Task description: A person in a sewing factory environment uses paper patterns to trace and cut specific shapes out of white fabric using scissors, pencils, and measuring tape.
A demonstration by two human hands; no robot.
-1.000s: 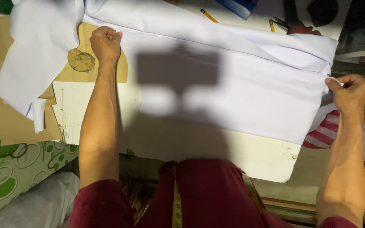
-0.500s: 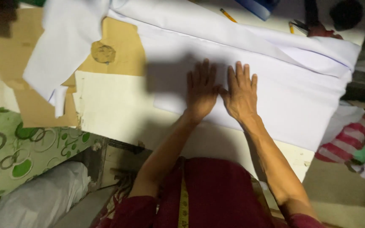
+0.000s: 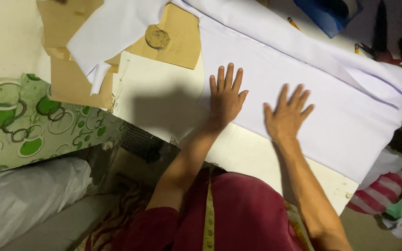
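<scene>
Two hands lie flat on one large white cloth that runs from the top centre of the frame down to the right edge, folded along its upper side: the left hand rests near the cloth's left edge, just right of centre, and the right hand lies just beside it, further right, the two apart and not touching. Both press palm-down with fingers spread and straight, gripping nothing. The cloth covers most of a pale table, whose bare part shows left of the hands under a dark shadow. A second, smaller white cloth hangs in the upper left, lying over several brown cardboard pieces; one round brown disc sits on the cardboard near the top centre. One yellow pencil lies above the large cloth, and one blue thing sits at the upper right. A yellow measuring tape hangs down the dark red shirt at the bottom. One green-patterned sheet fills the left side, with one white bag below it
</scene>
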